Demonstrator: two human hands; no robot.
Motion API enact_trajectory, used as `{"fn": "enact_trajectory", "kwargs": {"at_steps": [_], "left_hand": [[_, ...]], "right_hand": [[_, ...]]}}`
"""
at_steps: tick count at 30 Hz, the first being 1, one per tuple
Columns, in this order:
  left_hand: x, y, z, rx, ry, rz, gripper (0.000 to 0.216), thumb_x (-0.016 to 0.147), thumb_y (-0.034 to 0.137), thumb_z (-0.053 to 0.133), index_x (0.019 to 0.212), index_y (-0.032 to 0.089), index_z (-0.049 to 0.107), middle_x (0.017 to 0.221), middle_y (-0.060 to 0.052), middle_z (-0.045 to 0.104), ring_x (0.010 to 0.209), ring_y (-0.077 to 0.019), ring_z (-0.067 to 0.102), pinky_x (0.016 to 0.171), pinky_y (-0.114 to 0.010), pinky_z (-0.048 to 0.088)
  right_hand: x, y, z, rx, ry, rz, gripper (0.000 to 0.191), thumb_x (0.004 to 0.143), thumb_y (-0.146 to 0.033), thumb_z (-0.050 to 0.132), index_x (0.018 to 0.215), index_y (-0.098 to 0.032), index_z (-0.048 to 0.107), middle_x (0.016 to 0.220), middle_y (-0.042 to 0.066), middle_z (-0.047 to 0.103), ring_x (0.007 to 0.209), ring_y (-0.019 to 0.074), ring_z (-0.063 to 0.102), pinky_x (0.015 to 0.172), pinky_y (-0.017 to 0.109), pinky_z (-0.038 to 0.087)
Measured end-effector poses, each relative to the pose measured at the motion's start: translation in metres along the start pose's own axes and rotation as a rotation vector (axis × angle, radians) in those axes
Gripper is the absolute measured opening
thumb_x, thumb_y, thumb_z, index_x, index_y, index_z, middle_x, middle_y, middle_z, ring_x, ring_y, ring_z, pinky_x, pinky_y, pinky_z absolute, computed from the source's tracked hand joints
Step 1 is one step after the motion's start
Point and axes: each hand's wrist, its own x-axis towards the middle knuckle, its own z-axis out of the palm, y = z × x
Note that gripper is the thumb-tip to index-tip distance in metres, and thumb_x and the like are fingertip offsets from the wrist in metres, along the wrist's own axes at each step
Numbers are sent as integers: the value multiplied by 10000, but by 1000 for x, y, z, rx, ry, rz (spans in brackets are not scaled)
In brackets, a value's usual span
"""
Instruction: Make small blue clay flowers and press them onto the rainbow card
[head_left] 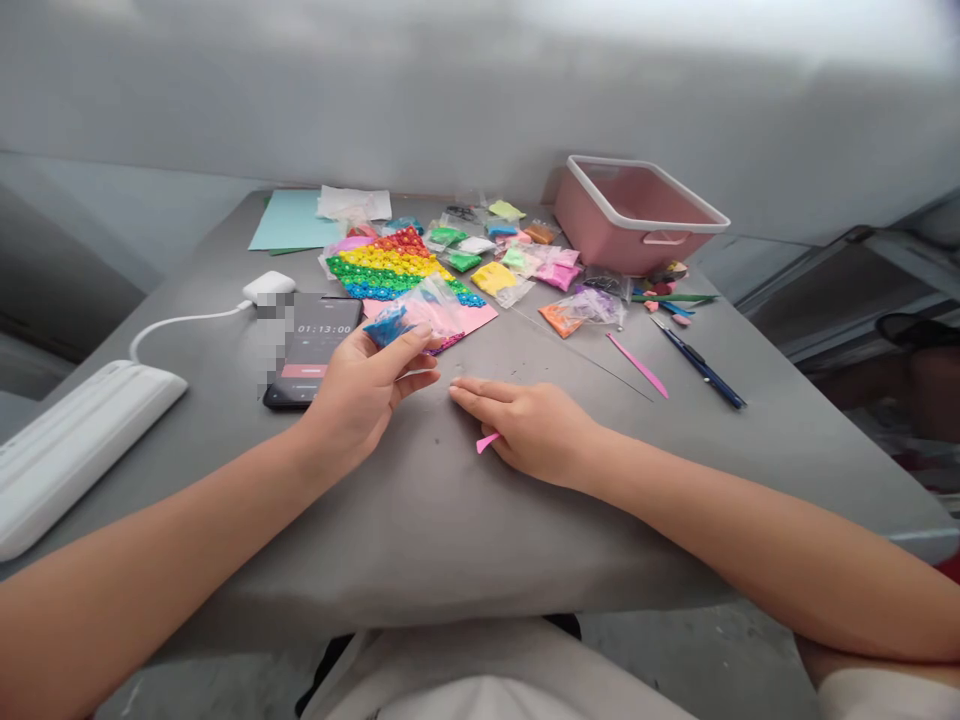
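Observation:
Pinched between the thumb and fingers of my left hand (pixel 360 385) is a small clear plastic bag of blue clay (pixel 388 325), raised just above the table. My right hand (pixel 536 425) rests on the grey tabletop with its index and middle fingertips pressed to the surface. A pink plastic modelling tool (pixel 486 442) pokes out from under its curled fingers; most of it is hidden. Behind the bag lies a pink sheet (pixel 480 316) bearing a picture (pixel 397 265) in bumpy bands of red, yellow, green and blue. The bag covers part of this picture.
A phone (pixel 319 345) and white power strip (pixel 90 440) with a plugged-in charger (pixel 268 288) lie left. Several clay packets (pixel 495 278) spread behind, near a pink bin (pixel 630 225). Another pink tool (pixel 637 365), a thin wire (pixel 592 362) and a dark blue compass-like tool (pixel 701 365) lie right.

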Motion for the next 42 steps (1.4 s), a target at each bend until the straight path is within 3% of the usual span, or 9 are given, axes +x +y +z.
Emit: {"fn": "enact_trajectory", "kwargs": {"at_steps": [6, 10, 13, 17, 21, 31, 35, 39, 42], "left_hand": [[1, -1, -1, 4, 23, 0, 278, 694, 275, 865, 827, 165, 648, 812, 13, 670, 699, -99, 621, 692, -263, 557], [1, 1, -2, 6, 23, -17, 297, 693, 285, 869, 865, 174, 653, 820, 18, 676, 713, -106, 634, 690, -261, 549], [0, 1, -2, 12, 11, -47, 305, 694, 288, 874, 874, 172, 656, 831, 21, 672, 727, -104, 639, 688, -255, 547], [0, 0, -2, 18, -1, -46, 309, 700, 293, 878, 873, 169, 654, 837, 24, 668, 714, -96, 633, 674, -248, 549], [1, -1, -3, 20, -3, -38, 295, 713, 296, 870, 871, 168, 656, 827, 22, 666, 712, -94, 633, 670, -241, 552], [7, -4, -5, 19, 15, -9, 326, 679, 307, 883, 868, 168, 657, 814, 18, 676, 703, -101, 638, 665, -247, 544], [14, -7, -9, 45, -5, 15, 350, 664, 311, 895, 886, 173, 662, 841, 13, 696, 747, -118, 664, 704, -259, 552], [11, -7, -9, 85, -86, 44, 358, 665, 303, 904, 907, 186, 667, 865, 9, 723, 807, -128, 697, 755, -254, 561], [1, -6, -2, 128, -195, 39, 380, 627, 286, 931, 873, 190, 657, 817, 22, 715, 769, -120, 691, 743, -246, 563]], "right_hand": [[-5, -3, -3, 48, -84, -2, 724, 875, -107, 479, 1584, -222, 392, 1643, 30, 320, 1137, 300, 736, 808, 409, 646], [-2, 21, 8, 385, 382, -56, 585, 850, -57, 457, 1384, -196, 649, 1299, 41, 735, 1078, 179, 753, 880, 275, 601], [-3, 34, 8, 464, 632, -46, 451, 875, -95, 473, 1207, -201, 760, 1136, 47, 798, 979, 174, 766, 840, 271, 597], [-7, 31, 1, 266, 353, -96, 455, 831, -71, 525, 1188, -202, 774, 1267, 78, 748, 1014, 221, 750, 809, 304, 570], [-11, 17, -9, 14, 56, 66, 530, 887, -157, 542, 1381, -312, 656, 1361, 91, 646, 695, 164, 674, 594, 300, 414], [-11, 1, -18, -47, -162, 80, 675, 911, -122, 444, 1568, -273, 435, 1171, 72, 720, 756, 195, 645, 526, 319, 211], [-9, 19, -10, 255, 63, -32, 510, 843, -105, 498, 1285, -210, 730, 954, 71, 749, 756, 176, 636, 600, 293, 363], [-6, 38, -11, 846, 666, 89, 306, 898, -283, 545, 1021, -163, 798, 861, 65, 724, 628, 117, 544, 569, 263, 411], [-7, 36, -15, 1127, 650, 192, 426, 794, -543, 742, 1017, -181, 771, 743, 8, 665, 484, 61, 363, 442, 238, 273]]}}
